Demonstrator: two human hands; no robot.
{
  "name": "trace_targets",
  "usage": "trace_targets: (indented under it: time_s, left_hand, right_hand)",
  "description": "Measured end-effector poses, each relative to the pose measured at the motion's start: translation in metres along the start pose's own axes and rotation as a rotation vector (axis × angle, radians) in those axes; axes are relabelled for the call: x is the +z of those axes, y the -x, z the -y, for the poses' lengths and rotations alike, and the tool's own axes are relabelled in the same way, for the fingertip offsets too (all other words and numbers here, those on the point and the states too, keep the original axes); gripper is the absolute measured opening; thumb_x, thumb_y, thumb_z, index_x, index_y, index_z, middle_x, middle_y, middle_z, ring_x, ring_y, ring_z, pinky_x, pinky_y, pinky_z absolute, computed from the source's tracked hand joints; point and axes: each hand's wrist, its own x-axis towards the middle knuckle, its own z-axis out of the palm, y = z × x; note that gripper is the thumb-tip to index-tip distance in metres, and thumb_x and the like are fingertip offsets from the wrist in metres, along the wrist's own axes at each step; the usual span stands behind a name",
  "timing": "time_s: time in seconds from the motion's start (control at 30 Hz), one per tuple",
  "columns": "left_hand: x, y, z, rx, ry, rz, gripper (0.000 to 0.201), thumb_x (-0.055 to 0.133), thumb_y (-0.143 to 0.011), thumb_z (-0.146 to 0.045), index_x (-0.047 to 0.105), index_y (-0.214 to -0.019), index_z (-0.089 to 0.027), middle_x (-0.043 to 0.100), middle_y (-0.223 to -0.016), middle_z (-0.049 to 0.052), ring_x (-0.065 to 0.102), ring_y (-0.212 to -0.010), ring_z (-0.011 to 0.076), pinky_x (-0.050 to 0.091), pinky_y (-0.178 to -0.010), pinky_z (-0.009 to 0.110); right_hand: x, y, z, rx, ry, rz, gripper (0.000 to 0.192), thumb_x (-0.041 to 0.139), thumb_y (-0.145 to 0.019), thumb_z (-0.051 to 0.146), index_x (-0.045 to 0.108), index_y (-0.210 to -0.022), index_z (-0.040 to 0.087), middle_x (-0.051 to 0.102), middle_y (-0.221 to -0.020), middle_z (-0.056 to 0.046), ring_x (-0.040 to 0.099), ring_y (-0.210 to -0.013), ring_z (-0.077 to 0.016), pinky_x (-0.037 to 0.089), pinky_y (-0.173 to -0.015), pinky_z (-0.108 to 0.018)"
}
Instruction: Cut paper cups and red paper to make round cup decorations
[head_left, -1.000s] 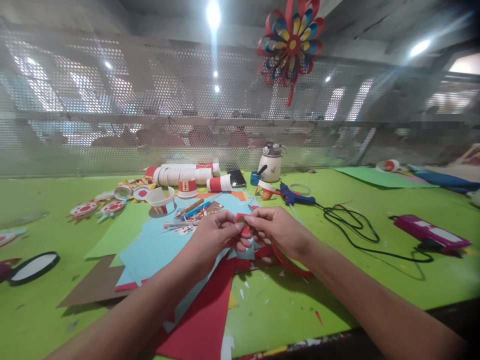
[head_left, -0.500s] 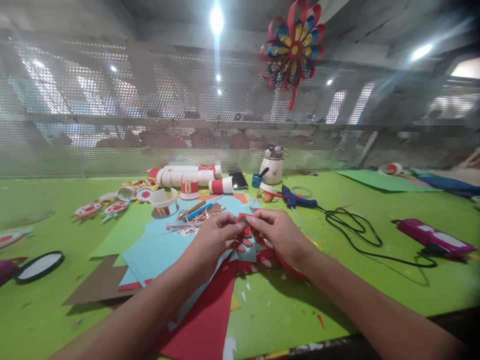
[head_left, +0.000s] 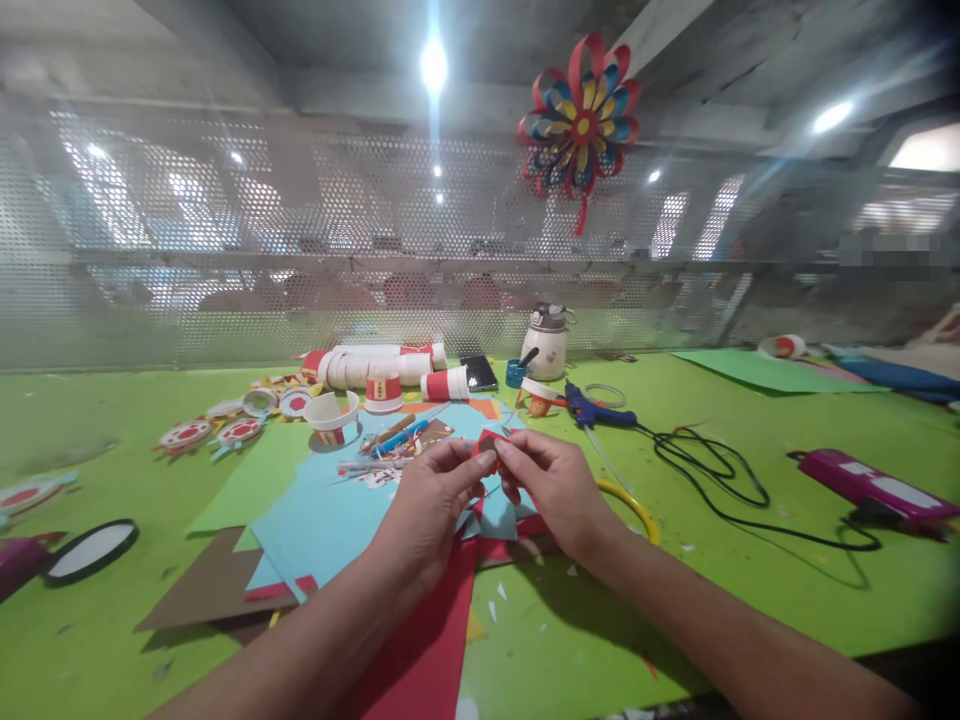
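Both hands meet over the middle of the table, pinching one small piece of red paper [head_left: 489,441] with a dark brownish face. My left hand [head_left: 442,490] grips its left edge between thumb and fingers. My right hand [head_left: 551,485] holds the right edge the same way. Beneath them lie light blue paper sheets [head_left: 330,510] and a red sheet [head_left: 427,640]. Just beyond the left hand are a blue pen [head_left: 401,438] and paper scraps [head_left: 379,472]. Yellow scissor-like or ring handles [head_left: 637,505] show beside my right wrist; their kind is unclear.
A blue glue gun [head_left: 596,410] with a black cord lies to the right, near a purple power strip [head_left: 874,485]. Paper cups [head_left: 446,384], a phone [head_left: 478,373] and a bottle [head_left: 546,345] stand at the back. Cup-made turtle-like crafts [head_left: 186,434] sit left. A paper flower [head_left: 585,127] hangs above.
The view has tilted up slightly, so things sit lower in the picture. Both hands still pinch the red paper, its angle a little changed. The yellow ring by my right wrist shows more.
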Motion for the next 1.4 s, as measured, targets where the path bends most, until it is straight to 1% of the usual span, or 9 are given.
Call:
trace_targets:
  time_s: [0.2, 0.3, 0.57, 0.87, 1.07, 1.27, 1.4]
  left_hand:
    - [0.001, 0.0, -0.001, -0.027, -0.016, -0.084, 0.019, 0.075, -0.066, -0.018, 0.057, -0.063, -0.016, 0.061, -0.072, -0.001, 0.054, -0.067, 0.009, 0.041, -0.063, 0.021]
    - [0.0, 0.0, -0.002, -0.024, -0.016, -0.106, 0.021, 0.076, -0.064, -0.019, 0.056, -0.061, -0.015, 0.06, -0.069, -0.001, 0.053, -0.067, 0.0092, 0.041, -0.064, 0.022]
    - [0.001, -0.002, -0.004, -0.01, 0.028, -0.109, 0.021, 0.079, -0.06, -0.018, 0.057, -0.058, -0.015, 0.06, -0.069, 0.0, 0.056, -0.07, 0.0106, 0.041, -0.07, 0.023]
    - [0.0, -0.002, -0.005, -0.029, 0.06, -0.115, 0.018, 0.079, -0.06, -0.018, 0.061, -0.06, -0.015, 0.064, -0.072, 0.0, 0.056, -0.07, 0.0091, 0.041, -0.066, 0.02]
    - [0.0, -0.003, -0.004, -0.05, 0.054, -0.13, 0.017, 0.079, -0.061, -0.019, 0.062, -0.063, -0.015, 0.065, -0.072, 0.0, 0.057, -0.069, 0.0085, 0.041, -0.065, 0.02]
    - [0.001, -0.003, -0.005, -0.026, 0.042, -0.131, 0.018, 0.079, -0.061, -0.019, 0.061, -0.06, -0.015, 0.061, -0.063, -0.001, 0.054, -0.063, 0.008, 0.04, -0.06, 0.018]
    - [0.0, -0.002, -0.007, -0.02, -0.003, -0.165, 0.018, 0.079, -0.06, -0.018, 0.062, -0.061, -0.014, 0.059, -0.064, -0.002, 0.051, -0.06, 0.0063, 0.038, -0.056, 0.017]
  right_hand:
    - [0.006, 0.0, -0.005, -0.009, 0.035, -0.05, 0.025, 0.059, -0.082, 0.038, 0.062, -0.071, 0.015, 0.051, -0.052, 0.003, 0.046, -0.048, -0.0102, 0.038, -0.049, -0.024]
    - [0.008, 0.0, -0.007, -0.008, 0.032, -0.062, 0.024, 0.059, -0.082, 0.037, 0.061, -0.071, 0.015, 0.051, -0.052, 0.004, 0.046, -0.047, -0.0096, 0.037, -0.048, -0.023]
    - [0.011, 0.001, -0.004, -0.012, 0.005, -0.091, 0.024, 0.059, -0.081, 0.036, 0.061, -0.072, 0.014, 0.05, -0.052, 0.004, 0.045, -0.047, -0.0087, 0.037, -0.047, -0.021]
    - [0.014, 0.0, -0.002, -0.042, 0.008, -0.093, 0.025, 0.057, -0.083, 0.035, 0.061, -0.071, 0.014, 0.05, -0.052, 0.004, 0.045, -0.048, -0.0092, 0.038, -0.05, -0.022]
    - [0.013, 0.0, 0.0, -0.021, 0.01, -0.088, 0.025, 0.057, -0.083, 0.035, 0.062, -0.072, 0.013, 0.049, -0.052, 0.004, 0.045, -0.048, -0.0096, 0.038, -0.049, -0.022]
    - [0.012, 0.001, -0.003, -0.031, 0.02, -0.091, 0.025, 0.057, -0.083, 0.035, 0.062, -0.072, 0.014, 0.05, -0.051, 0.004, 0.045, -0.048, -0.0094, 0.038, -0.049, -0.022]
    - [0.013, -0.001, -0.004, -0.026, 0.015, -0.097, 0.025, 0.057, -0.083, 0.036, 0.061, -0.071, 0.014, 0.05, -0.051, 0.004, 0.046, -0.048, -0.0096, 0.038, -0.049, -0.022]
